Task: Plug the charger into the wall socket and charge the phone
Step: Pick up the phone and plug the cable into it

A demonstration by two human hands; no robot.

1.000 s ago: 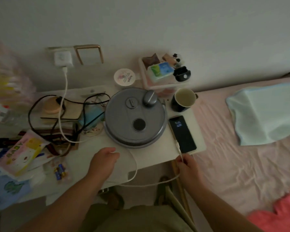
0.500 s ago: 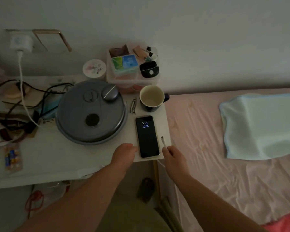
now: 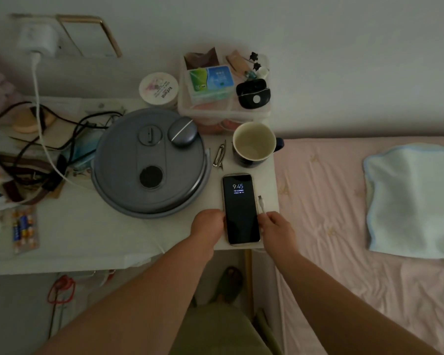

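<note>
Charger (image 3: 37, 39) seated in wall socket, far left: first step done. Phone (image 3: 240, 209) flat on tabletop (image 3: 87, 234), near right corner, screen lit. Left hand (image 3: 207, 224) closed on phone's left edge. Right hand (image 3: 276, 224) pinching cable (image 3: 261, 204), connector free beside phone. Remaining: insert connector into phone.

The wall charger (image 3: 37, 39) is a blur, socket lost behind it. The left hand (image 3: 207, 224) covers the phone's (image 3: 240, 210) lower left edge; the small print under its clock is unreadable. The cable (image 3: 261, 204) vanishes inside the right hand (image 3: 277, 226). The towel (image 3: 413, 201) runs off the right edge.
</note>
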